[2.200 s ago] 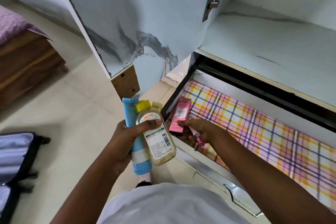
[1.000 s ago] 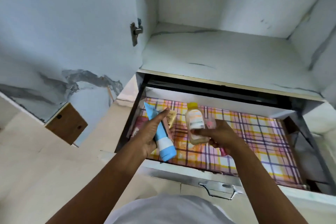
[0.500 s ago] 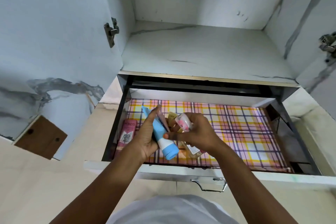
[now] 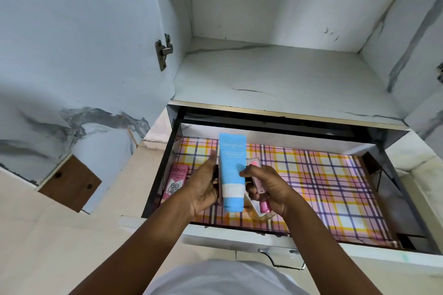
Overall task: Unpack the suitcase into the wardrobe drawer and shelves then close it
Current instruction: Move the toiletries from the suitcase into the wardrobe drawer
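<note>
- The blue tube stands on end over the near-left part of the open drawer, its long axis running near to far in the picture, cap end toward the person and flat crimped end toward the drawer's far wall.
- The left hand has its fingers against the tube's left side, thumb raised toward the far side; how firmly it grips I cannot tell.
- The right hand is curled round a small pink tube, whose pink cap points near and whose other end points far; the fingertips touch the blue tube's right edge.
- The two hands are close together, with only the blue tube between them.
- A pink BB cream tube lies flat against the drawer's left wall, lengthwise near to far, just left of the left hand.
- Something pale lies under the right hand on the liner; it is too hidden to name.
- The plaid liner covers the drawer floor; its right half, from the right hand to the right wall, is open room.
- The drawer's front edge with its metal handle sits nearest the person.
- Above the drawer, the wardrobe shelf is bare marbled white, walled left, right and far.
- The wardrobe door stands open at the left.
</note>
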